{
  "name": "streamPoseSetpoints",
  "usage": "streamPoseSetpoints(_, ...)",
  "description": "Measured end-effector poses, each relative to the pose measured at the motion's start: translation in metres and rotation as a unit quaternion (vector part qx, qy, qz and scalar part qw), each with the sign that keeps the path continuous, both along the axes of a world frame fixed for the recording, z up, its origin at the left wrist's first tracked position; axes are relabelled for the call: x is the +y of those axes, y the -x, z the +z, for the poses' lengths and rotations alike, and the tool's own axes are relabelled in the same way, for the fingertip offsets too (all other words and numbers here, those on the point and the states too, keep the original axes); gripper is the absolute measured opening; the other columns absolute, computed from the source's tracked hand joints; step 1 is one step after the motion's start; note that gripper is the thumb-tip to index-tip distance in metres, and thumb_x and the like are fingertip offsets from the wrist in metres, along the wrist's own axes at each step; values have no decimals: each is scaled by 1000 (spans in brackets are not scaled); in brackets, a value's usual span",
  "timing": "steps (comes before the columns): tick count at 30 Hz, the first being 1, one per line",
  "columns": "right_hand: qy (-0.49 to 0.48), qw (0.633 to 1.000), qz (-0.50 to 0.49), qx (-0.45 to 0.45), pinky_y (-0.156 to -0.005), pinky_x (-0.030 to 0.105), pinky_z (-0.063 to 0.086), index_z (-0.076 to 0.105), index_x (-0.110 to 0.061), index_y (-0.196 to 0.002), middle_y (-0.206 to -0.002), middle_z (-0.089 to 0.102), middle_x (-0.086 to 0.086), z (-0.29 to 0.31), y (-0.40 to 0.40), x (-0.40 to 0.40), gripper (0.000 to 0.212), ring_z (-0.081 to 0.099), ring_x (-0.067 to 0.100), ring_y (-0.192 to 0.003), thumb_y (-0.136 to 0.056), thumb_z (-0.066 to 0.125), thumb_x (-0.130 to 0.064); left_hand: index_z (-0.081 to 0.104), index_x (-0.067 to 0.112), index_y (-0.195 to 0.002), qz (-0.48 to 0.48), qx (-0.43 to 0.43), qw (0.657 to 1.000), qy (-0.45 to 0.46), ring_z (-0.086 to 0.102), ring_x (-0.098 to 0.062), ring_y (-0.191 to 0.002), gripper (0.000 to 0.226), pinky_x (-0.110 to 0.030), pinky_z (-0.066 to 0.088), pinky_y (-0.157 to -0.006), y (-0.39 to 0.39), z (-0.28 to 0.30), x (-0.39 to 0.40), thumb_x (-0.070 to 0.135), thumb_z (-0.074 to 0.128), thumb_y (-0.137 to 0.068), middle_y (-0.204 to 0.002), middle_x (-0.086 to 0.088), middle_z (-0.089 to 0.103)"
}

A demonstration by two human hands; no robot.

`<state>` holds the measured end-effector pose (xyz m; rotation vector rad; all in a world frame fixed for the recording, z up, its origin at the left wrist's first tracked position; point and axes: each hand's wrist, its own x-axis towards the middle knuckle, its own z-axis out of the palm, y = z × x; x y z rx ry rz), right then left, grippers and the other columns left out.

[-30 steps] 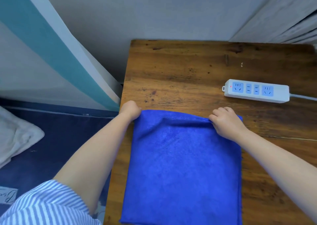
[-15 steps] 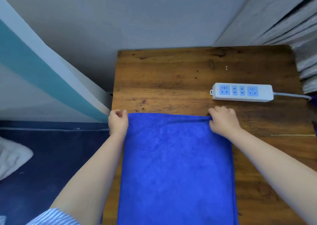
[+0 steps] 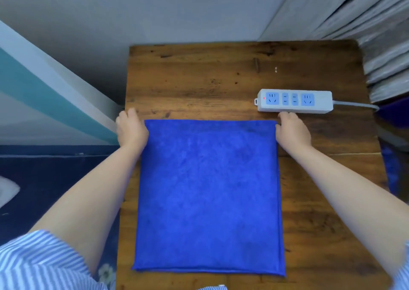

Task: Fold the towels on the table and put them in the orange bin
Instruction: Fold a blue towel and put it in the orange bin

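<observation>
A blue towel (image 3: 209, 196) lies flat on the wooden table (image 3: 221, 75), folded double, with two layers showing along its near edge. My left hand (image 3: 131, 130) rests at the towel's far left corner, right at the table's left edge. My right hand (image 3: 292, 131) rests at the far right corner, its fingers on the wood just beyond the towel. Both hands touch the towel's side edges, and both corners lie flat and uncovered. The orange bin is out of view.
A white power strip (image 3: 295, 101) with blue sockets lies just beyond my right hand, its cable running off to the right. Grey curtain folds (image 3: 380, 46) hang at the table's far right. Dark blue floor (image 3: 55, 179) lies to the left.
The towel's far edge, lifted and wrinkled a second ago, now lies straight and flat. Both hands have slid outward from on top of that edge to beside the corners.
</observation>
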<state>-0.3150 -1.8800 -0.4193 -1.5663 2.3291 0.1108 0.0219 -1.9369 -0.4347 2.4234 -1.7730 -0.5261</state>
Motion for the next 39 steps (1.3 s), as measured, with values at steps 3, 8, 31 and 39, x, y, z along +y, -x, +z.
streamPoseSetpoints(3,58,997,34,37,-87,43,44,46,-1,-122,-122,50,20,-6,-9,19,34,48,35,-111,-89,50,-11,44,-3,-124,-94,-53,994,4,39,-40,-118,36,-48,36,-94,6,5,25,8,47,-90,-126,-26,44)
streamPoseSetpoints(8,153,967,203,-22,-75,46,50,63,8,-94,-98,62,28,-13,-45,102,28,61,42,-91,-67,65,5,61,-12,-99,-376,-15,925,44,60,-45,-95,30,-46,51,-70,15,3,121,-5,68,-70,-105,-31,61)
streamPoseSetpoints(31,64,933,328,-130,-69,46,51,69,6,-81,-80,64,23,-30,-82,303,13,58,37,-80,-79,67,-7,66,-7,-77,-444,47,894,22,60,-37,-62,21,-38,49,-48,-31,-21,321,-2,79,-62,-68,-22,61)
streamPoseSetpoints(39,93,921,374,-60,-42,30,48,62,3,-52,-54,58,15,-22,-95,305,26,59,30,-51,-49,87,-5,66,-2,-68,-422,23,904,54,60,-32,-56,18,-31,47,-44,-36,-20,326,-2,81,-58,-62,-16,61)
